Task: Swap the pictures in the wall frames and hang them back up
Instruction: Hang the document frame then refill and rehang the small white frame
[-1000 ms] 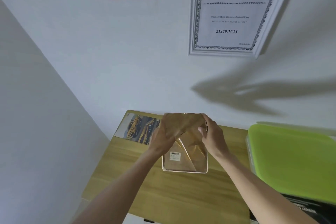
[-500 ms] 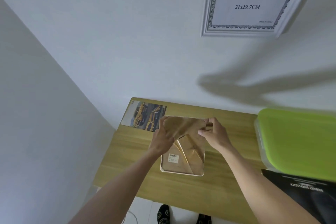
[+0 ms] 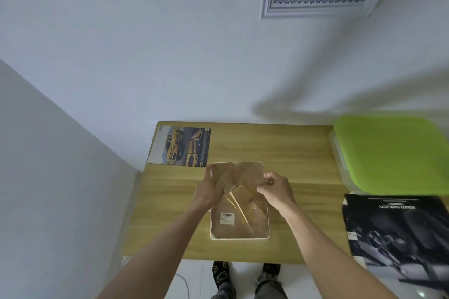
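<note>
A white-edged picture frame (image 3: 239,237) lies face down on the wooden table (image 3: 298,158). Its brown backing board (image 3: 237,176) is lifted at the far end. My left hand (image 3: 209,192) grips the board's left edge. My right hand (image 3: 274,185) pinches its right edge. A barcode sticker (image 3: 227,218) shows on the frame's back. A loose picture of a yellow car (image 3: 181,145) lies flat at the table's far left corner. The lower part of a white A4 frame (image 3: 315,5) hangs on the wall above.
A lime-green lidded box (image 3: 393,153) stands to the right of the table. Below it lies a black printed sheet (image 3: 398,233). A grey wall (image 3: 48,189) closes the left side. My shoes (image 3: 245,274) show on the white floor under the table's near edge.
The view has tilted down, so the pink frame and the top of the A4 frame have left the picture. Both hands keep hold of the backing board at the frame's far end.
</note>
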`<state>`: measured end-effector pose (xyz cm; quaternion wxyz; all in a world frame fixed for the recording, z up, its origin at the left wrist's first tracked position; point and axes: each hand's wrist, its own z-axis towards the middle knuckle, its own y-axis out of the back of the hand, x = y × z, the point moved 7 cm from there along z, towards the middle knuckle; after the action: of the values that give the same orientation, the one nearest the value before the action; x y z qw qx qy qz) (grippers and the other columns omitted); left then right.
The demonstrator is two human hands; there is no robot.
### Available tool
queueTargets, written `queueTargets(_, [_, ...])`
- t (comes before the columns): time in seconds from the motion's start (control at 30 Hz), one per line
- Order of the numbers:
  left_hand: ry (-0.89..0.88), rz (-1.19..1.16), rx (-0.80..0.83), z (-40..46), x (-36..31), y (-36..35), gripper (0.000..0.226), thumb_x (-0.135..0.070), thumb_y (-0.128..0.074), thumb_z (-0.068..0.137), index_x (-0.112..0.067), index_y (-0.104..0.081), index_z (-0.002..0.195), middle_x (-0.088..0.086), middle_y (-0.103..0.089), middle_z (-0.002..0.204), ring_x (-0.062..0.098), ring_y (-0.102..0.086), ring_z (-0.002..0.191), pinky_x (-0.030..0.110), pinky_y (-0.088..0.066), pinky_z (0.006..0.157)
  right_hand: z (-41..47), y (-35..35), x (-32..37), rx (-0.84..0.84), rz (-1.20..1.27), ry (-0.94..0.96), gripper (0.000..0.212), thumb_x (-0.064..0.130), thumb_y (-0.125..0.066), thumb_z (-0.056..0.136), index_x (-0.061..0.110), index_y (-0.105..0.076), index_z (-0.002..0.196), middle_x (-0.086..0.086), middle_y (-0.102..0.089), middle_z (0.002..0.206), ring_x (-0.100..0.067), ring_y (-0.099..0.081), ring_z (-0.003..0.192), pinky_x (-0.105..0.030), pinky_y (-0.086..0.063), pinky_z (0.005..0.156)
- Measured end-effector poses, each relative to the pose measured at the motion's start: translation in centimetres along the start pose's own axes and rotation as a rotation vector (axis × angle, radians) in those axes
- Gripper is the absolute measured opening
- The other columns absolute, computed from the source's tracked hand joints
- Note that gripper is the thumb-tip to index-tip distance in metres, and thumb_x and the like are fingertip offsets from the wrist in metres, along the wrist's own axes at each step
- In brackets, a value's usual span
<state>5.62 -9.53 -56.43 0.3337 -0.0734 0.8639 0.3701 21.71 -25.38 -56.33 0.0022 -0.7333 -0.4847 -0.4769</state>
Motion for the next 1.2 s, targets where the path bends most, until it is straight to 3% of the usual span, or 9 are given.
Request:
queueTargets(0.2, [-0.004, 0.041, 0.072, 1.6, -0.3, -0.7, 0.077, -0.013, -0.066, 0.083, -0.035, -0.021, 0.141, 0.017, -0.065, 0.104, 0.035, -0.066, 0.085, 0.045, -0.059, 0.074, 1.0, -0.3, -1.0, -0.004, -0.067, -0.091, 0.031, 0.010, -0.065, 0.089, 0.016, -0.059, 0.118, 0.000, -0.065, 0.110, -0.006, -0.057, 0.079, -0.019, -0.042, 0.055])
queueTargets(0.33, [-0.006, 0.085, 0.099, 2.3, -0.2, -0.8, 0.076, -0.018, -0.068, 0.081, -0.032, -0.021, 0.140, 0.018, -0.063, 0.107, 0.035, -0.065, 0.086, 0.043, -0.059, 0.069, 1.7, -0.3, -1.3, 0.005, -0.072, -0.112, 0.028, 0.010, -0.063, 0.089, 0.018, -0.058, 0.116, 0.000, -0.065, 0.107, -0.012, -0.060, 0.086, -0.023, -0.047, 0.062])
queueTargets(0.47, [-0.007, 0.116, 0.064, 2.9, 0.2, -0.3, 0.070, -0.023, -0.067, 0.079, -0.026, -0.031, 0.139, 0.014, -0.056, 0.115, 0.030, -0.061, 0.093, 0.040, -0.056, 0.076, 1.7, -0.7, -1.8, 0.019, -0.017, -0.125, 0.031, 0.008, -0.060, 0.091, 0.023, -0.054, 0.118, 0.002, -0.066, 0.103, -0.013, -0.062, 0.081, -0.024, -0.047, 0.062])
queueTargets(0.63, [0.023, 0.039, -0.033, 2.5, 1.4, 0.1, 0.066, -0.030, -0.062, 0.080, -0.022, -0.037, 0.141, 0.011, -0.059, 0.113, 0.027, -0.063, 0.095, 0.042, -0.056, 0.080, 1.9, -0.9, -2.3, 0.002, 0.084, -0.144, 0.036, 0.009, -0.060, 0.092, 0.027, -0.053, 0.122, -0.002, -0.068, 0.100, -0.027, -0.070, 0.094, -0.037, -0.055, 0.078])
queueTargets(0.7, [0.027, 0.000, -0.099, 2.0, 1.7, 0.4, 0.053, -0.032, -0.061, 0.085, -0.020, -0.049, 0.135, 0.009, -0.058, 0.116, 0.024, -0.062, 0.097, 0.036, -0.053, 0.078, 1.9, -0.9, -2.3, -0.009, 0.121, -0.151, 0.036, 0.008, -0.060, 0.092, 0.026, -0.054, 0.122, -0.001, -0.067, 0.099, -0.027, -0.069, 0.092, -0.036, -0.053, 0.076])
queueTargets(0.87, [0.045, -0.294, -0.163, 0.5, 1.8, 1.4, 0.027, -0.025, -0.067, 0.084, -0.022, -0.065, 0.111, 0.001, -0.069, 0.093, 0.015, -0.067, 0.081, 0.026, -0.052, 0.065, 1.7, -0.5, -1.9, -0.013, 0.195, -0.164, 0.030, 0.007, -0.062, 0.092, 0.027, -0.059, 0.114, -0.003, -0.070, 0.096, -0.023, -0.068, 0.085, -0.033, -0.053, 0.069])
queueTargets(0.97, [-0.003, -0.456, 0.013, 0.4, 0.6, 0.7, 0.044, -0.012, -0.071, 0.080, -0.030, -0.061, 0.119, 0.006, -0.071, 0.087, 0.016, -0.071, 0.077, 0.031, -0.056, 0.066, 1.8, 0.9, -1.9, -0.034, 0.257, -0.164, 0.025, 0.006, -0.063, 0.093, 0.027, -0.062, 0.108, -0.006, -0.072, 0.097, -0.021, -0.067, 0.080, -0.034, -0.054, 0.066])
queueTargets(1.1, [-0.029, -0.577, 0.121, 0.7, -2.0, -0.8, 0.053, 0.005, -0.069, 0.079, -0.023, -0.060, 0.123, 0.010, -0.071, 0.081, 0.021, -0.073, 0.079, 0.034, -0.057, 0.066, 2.2, 3.9, -2.2, -0.041, 0.261, -0.078, 0.033, 0.025, -0.069, 0.092, 0.031, -0.062, 0.124, -0.001, -0.074, 0.102, -0.019, -0.070, 0.096, -0.039, -0.056, 0.086])
queueTargets(1.2, [-0.022, -0.604, 0.077, 1.2, -4.4, -2.5, 0.053, 0.008, -0.066, 0.079, -0.024, -0.061, 0.121, 0.013, -0.072, 0.082, 0.027, -0.072, 0.083, 0.047, -0.060, 0.077, 1.7, 6.2, -3.4, -0.008, 0.240, -0.074, 0.036, 0.024, -0.072, 0.088, 0.030, -0.060, 0.121, -0.001, -0.073, 0.103, -0.018, -0.069, 0.096, -0.031, -0.053, 0.074])
